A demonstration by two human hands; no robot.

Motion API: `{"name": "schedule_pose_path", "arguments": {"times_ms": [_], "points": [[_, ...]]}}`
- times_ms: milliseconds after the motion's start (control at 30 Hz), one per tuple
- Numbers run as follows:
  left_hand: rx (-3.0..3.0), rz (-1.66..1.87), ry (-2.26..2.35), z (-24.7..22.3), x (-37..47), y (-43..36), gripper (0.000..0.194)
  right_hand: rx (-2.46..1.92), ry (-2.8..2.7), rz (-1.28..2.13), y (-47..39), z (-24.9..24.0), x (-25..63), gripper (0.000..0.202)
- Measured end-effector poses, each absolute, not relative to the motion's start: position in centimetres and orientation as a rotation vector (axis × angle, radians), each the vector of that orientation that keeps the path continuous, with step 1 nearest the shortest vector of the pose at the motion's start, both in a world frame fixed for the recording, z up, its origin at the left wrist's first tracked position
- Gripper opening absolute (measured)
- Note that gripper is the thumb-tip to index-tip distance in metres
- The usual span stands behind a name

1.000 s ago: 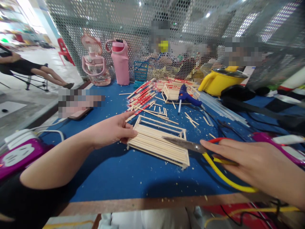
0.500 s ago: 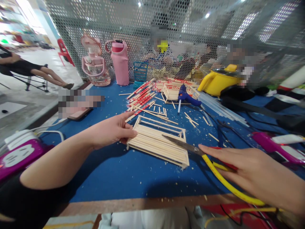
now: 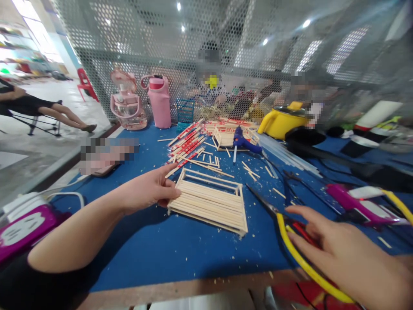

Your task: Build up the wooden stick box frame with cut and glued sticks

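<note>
Okay, your left hand (image 3: pixel 161 188) had thumb and fingers pinching the left end of the stick frame (image 3: pixel 208 207), which lay mid-width on the blue surface (image 3: pixel 138 258), nearer the front edge than the back. Your right hand (image 3: pixel 329 245), toward the surface's front right corner, had thumb and forefinger spread at the scissors (image 3: pixel 281 226) handles, couldn't tell if gripped or released, blades just clear of the frame's right end. Toward the back edge: blue glue gun (image 3: pixel 247 143), red-wrapped sticks (image 3: pixel 187 143).
</note>
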State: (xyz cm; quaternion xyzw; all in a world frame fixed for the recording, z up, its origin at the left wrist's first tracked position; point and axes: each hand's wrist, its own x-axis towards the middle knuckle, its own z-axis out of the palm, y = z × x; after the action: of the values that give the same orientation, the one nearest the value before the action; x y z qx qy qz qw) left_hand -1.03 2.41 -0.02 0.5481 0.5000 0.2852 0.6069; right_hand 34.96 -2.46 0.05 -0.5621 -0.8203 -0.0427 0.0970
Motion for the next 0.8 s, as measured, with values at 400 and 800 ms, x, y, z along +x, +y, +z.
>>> {"name": "schedule_pose_path", "arguments": {"times_ms": [400, 800], "points": [[1.171, 0.725, 1.061, -0.2, -0.6, 2.1, 0.095, -1.910, -2.509, -0.365, 4.8, 3.3, 30.7, 0.029], [1.221, 1.144, 1.188, -1.5, 0.1, 2.8, 0.079, -1.421, -1.947, 0.756, 8.4, 2.8, 30.0, 0.053]]}}
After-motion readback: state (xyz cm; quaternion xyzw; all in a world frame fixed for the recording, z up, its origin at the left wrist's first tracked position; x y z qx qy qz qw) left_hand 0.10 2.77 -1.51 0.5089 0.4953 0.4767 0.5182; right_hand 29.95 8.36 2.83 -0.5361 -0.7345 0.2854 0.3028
